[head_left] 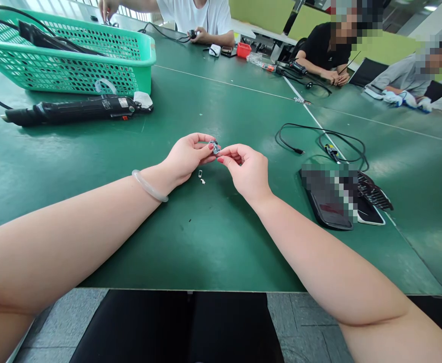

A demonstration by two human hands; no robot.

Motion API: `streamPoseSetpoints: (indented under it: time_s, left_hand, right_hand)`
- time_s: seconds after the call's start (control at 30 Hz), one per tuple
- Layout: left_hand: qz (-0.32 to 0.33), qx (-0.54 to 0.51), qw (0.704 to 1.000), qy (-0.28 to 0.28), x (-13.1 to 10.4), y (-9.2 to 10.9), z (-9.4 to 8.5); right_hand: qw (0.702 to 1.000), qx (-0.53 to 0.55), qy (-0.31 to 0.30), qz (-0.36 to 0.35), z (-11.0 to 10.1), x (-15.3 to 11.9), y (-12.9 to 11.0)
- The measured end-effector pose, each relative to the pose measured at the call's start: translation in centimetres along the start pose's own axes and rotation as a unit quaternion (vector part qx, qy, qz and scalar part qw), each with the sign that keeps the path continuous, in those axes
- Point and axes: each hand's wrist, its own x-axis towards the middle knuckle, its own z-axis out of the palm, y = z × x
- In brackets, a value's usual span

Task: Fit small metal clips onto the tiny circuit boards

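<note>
Between the thumb and fingers of my left hand (190,156) is a small dark and silver metallic part (214,147), too small to name. My right hand (245,169) is closed in a pinch, its thumb and fingertips meeting at the right side of that part. Whatever sits between the right fingertips is hidden. Just below the left fingers, a tiny light rectangular piece (200,174) and a small white scrap (203,181) lie on the green table (228,247).
At the left stand a green basket (92,75) and a black electric screwdriver (77,110). On the right lie a coiled black cable (319,128), phones (330,209) and a dark hair clip (374,190). Other people (325,53) sit across the table.
</note>
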Motion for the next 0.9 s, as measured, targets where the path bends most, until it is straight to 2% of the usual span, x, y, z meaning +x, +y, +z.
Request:
streamPoseSetpoints:
  time_s: [0.47,0.63,0.9]
  left_hand:
    - [0.018,-0.036,0.998,-0.051,-0.23,-0.17,-0.09]
    - [-0.005,-0.069,0.995,-0.065,-0.40,-0.03,0.00]
    - [-0.029,-0.108,0.992,-0.054,-0.50,0.08,0.10]
  right_hand:
    - [0.989,-0.114,0.054,-0.077,-0.40,0.33,0.12]
    - [0.986,-0.114,0.067,-0.099,-0.50,0.39,0.15]
    - [0.990,-0.098,0.051,-0.087,-0.50,0.40,0.06]
